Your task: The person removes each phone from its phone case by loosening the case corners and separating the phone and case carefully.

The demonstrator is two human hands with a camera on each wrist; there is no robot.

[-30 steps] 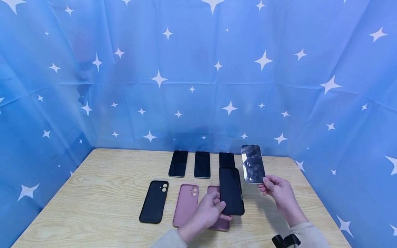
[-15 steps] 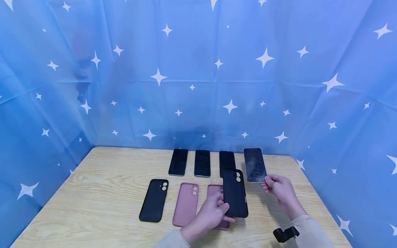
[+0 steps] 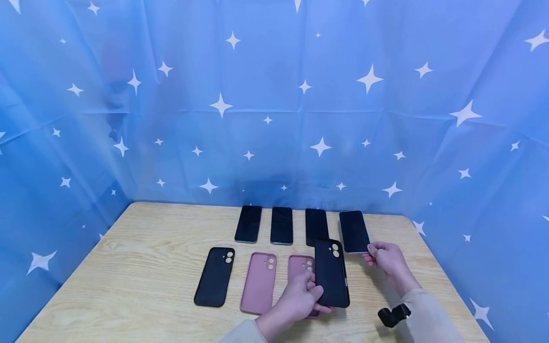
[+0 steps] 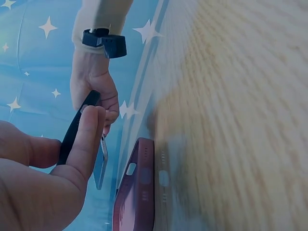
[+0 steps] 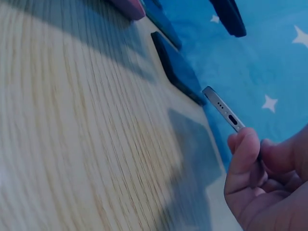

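In the head view my left hand (image 3: 300,296) pinches a black phone case (image 3: 331,274) by its lower left edge, thumb on top. That case is raised off the table, its two camera holes at the upper right. Beneath it and my fingers lies a pink phone case (image 3: 296,264), partly hidden. My right hand (image 3: 387,259) pinches a dark-screened phone (image 3: 354,232) at its bottom right corner. In the right wrist view, the phone's bottom edge (image 5: 222,109) with its charging port is held clear of the table. The held phone and held case are apart.
Three more phones lie in a row at the back: a left phone (image 3: 248,224), a middle phone (image 3: 281,226) and a right phone (image 3: 316,226). Another black case (image 3: 214,277) and another pink case (image 3: 259,283) lie in front. A starry blue curtain (image 3: 274,95) surrounds the wooden table (image 3: 128,267).
My left hand has moved slightly right and nearer with the black case, whose camera holes have come into view. The phone in my right hand has lowered a little, its screen glare gone.
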